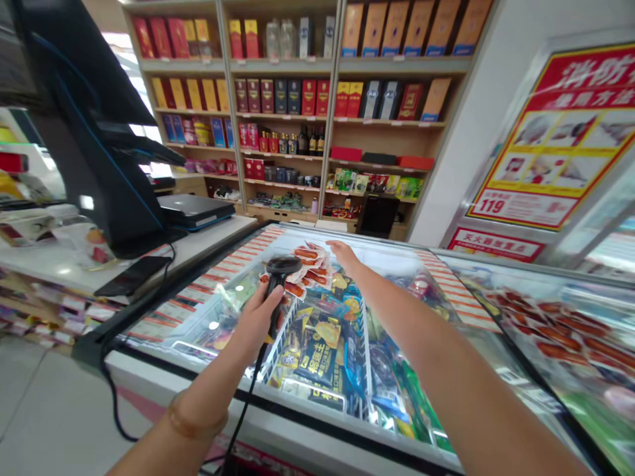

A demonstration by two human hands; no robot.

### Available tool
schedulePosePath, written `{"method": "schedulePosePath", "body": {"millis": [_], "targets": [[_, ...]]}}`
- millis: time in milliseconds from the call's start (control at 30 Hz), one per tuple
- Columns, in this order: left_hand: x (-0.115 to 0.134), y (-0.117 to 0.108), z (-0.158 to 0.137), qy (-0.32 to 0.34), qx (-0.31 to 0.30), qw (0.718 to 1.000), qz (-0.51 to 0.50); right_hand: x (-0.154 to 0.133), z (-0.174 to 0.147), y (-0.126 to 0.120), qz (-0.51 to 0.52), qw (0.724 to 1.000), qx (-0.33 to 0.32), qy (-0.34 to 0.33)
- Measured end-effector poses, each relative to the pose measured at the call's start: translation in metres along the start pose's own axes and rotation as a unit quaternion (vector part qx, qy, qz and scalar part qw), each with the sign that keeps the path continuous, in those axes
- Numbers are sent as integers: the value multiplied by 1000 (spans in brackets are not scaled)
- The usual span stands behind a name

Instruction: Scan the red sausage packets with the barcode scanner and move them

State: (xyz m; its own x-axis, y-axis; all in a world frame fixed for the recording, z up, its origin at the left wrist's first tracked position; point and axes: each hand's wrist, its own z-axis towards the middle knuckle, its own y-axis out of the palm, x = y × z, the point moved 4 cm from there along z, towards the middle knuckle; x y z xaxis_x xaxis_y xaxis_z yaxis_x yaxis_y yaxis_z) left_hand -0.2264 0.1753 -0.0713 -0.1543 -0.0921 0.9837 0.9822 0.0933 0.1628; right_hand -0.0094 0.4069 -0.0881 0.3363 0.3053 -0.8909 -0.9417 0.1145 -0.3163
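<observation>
My left hand (pixel 258 314) is wrapped round the handle of a black barcode scanner (pixel 284 266), its head facing away and its cable hanging down toward me. Just beyond the scanner, several clear packs of reddish sausages (pixel 317 274) lie in an overlapping pile on the glass top of a chest freezer (pixel 397 248). My right hand (pixel 344 254) reaches to the far right side of that pile, fingers stretched out and pointing left. Whether its fingertips touch a pack I cannot tell. The scanner head hides part of the pile.
Under the glass, wire baskets (pixel 367 350) hold frozen packets. At left, a counter (pixel 79 264) carries a black checkout terminal (pixel 94 145) and a phone (pixel 133 276). More sausage packs (pixel 565 330) lie on the right. Shelves (pixel 282 66) of boxes stand behind.
</observation>
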Motion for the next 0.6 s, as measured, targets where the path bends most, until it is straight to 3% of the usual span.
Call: {"method": "schedulePosePath", "body": {"millis": [167,367,500,600], "targets": [[-19,52,1,-13,-49,998,-33,23,-50,-71,-36,998,34,-33],[-44,140,-2,-54,-125,989,-59,73,-137,-210,-192,973,126,-38],[-57,182,-5,-71,-166,981,-75,92,-197,-316,-319,918,236,-12],[-67,192,-5,-60,-200,976,-66,93,-240,-384,-425,857,291,11]]}}
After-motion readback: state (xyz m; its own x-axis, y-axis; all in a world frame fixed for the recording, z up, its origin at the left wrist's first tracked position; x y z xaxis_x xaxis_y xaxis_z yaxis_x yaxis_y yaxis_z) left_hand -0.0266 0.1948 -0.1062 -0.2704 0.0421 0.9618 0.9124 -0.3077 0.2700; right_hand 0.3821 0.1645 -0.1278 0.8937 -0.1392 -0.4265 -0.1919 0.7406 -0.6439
